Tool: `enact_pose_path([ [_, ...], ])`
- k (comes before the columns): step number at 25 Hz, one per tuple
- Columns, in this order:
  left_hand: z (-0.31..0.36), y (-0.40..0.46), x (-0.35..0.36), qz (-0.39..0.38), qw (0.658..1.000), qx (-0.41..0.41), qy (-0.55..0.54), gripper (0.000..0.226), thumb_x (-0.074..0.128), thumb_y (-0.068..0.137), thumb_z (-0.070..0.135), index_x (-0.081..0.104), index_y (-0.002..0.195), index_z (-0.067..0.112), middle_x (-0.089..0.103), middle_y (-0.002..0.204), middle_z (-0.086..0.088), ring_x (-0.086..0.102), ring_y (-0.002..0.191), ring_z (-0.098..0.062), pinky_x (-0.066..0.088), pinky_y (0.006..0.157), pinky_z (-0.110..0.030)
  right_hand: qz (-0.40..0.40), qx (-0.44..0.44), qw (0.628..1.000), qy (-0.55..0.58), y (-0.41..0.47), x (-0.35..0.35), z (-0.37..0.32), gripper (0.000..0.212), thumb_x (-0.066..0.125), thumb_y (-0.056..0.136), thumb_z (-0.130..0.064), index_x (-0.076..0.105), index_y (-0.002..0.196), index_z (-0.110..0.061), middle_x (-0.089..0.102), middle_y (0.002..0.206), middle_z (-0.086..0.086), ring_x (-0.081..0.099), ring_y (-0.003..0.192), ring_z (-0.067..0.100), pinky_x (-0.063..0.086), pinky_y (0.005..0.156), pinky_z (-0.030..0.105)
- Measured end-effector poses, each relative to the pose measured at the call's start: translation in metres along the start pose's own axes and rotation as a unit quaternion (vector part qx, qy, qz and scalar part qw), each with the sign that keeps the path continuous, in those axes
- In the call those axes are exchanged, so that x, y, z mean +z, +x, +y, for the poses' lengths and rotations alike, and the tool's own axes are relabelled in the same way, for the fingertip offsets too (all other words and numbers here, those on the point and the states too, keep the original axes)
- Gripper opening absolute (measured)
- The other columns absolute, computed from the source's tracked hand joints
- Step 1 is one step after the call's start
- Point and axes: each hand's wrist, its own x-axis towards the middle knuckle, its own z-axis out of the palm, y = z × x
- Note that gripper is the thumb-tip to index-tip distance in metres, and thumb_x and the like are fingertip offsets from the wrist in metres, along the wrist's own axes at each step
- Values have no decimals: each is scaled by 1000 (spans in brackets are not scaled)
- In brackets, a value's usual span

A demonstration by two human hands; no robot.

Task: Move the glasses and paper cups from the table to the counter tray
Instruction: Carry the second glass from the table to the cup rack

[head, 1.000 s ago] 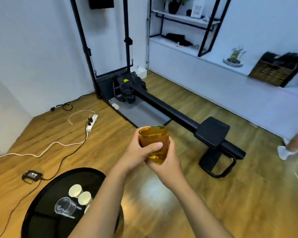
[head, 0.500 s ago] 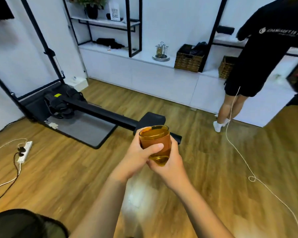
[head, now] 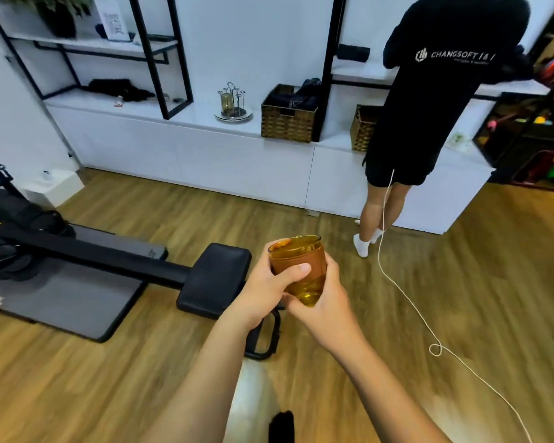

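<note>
Both hands wrap one amber glass (head: 296, 266): left hand (head: 264, 287) thumb across its front, right hand (head: 325, 302) cupping side and base, held upright well short of the tray (head: 234, 116). Keep it level, skirt the rowing machine (head: 211, 279) and white cord (head: 406, 302), set it beside the tray's rack.

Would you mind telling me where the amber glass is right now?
In the head view the amber glass sits at centre frame, held upright between the left hand and right hand, above the wooden floor, far short of the counter tray.
</note>
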Motion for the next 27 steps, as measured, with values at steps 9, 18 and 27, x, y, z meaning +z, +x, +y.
enact_pose_path([
  [9, 31, 215, 18, -17, 1000, -8, 10, 73, 88, 64, 47, 54, 128, 36, 70, 118, 8, 70, 106, -6, 57, 79, -21, 13, 19, 1000, 17, 207, -46, 30, 94, 86, 68, -52, 31, 143, -45, 59, 123, -20, 63, 105, -2, 58, 78, 23],
  [18, 39, 436, 34, 85, 996, -6, -15, 78, 88, 57, 45, 56, 126, 29, 72, 117, 4, 72, 105, -9, 57, 82, -24, -34, -5, 999, 8, 443, -89, 81, 91, 83, 63, -55, 35, 140, -49, 62, 121, -19, 64, 104, 2, 59, 84, 33],
  [27, 76, 585, 5, 233, 972, -4, -19, 84, 89, 63, 36, 46, 134, 21, 69, 122, 1, 71, 103, -6, 58, 79, -22, -171, -33, 985, -14, 640, -84, 84, 106, 79, 58, -62, 23, 147, -52, 55, 132, -13, 58, 113, 5, 54, 84, 24],
])
